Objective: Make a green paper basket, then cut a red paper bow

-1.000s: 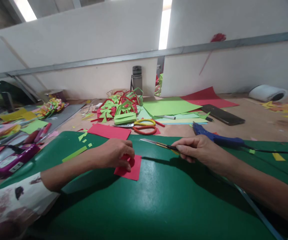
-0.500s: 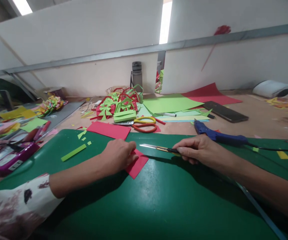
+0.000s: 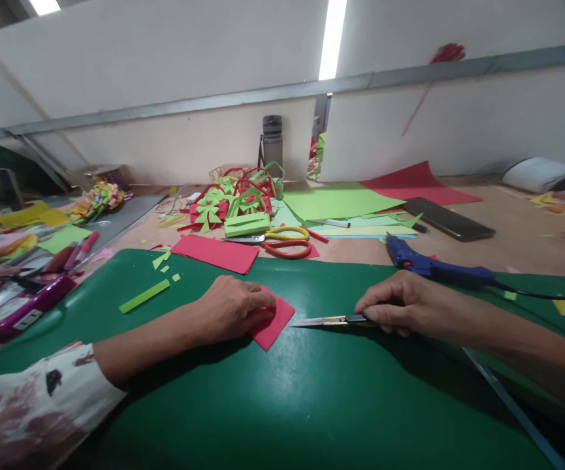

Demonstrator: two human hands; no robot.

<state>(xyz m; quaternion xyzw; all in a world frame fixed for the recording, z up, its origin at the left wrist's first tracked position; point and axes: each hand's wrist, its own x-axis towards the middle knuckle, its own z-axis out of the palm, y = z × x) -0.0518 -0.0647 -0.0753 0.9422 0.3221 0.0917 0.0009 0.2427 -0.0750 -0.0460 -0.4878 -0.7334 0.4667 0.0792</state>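
Green mat (image 3: pixel 306 405): beneath the red paper (image 3: pixel 276 321). Right hand (image 3: pixel 402 303), right of the paper: fingers curled in, thumb pressing the cutter (image 3: pixel 334 320) handle. Left hand (image 3: pixel 236 307), at the paper's left: fingers bent over it, touching; pinch or press, cannot tell. Cutter: blade tip near the paper's right corner.

The head camera looks forward and down, near the mat (image 3: pixel 345 398).
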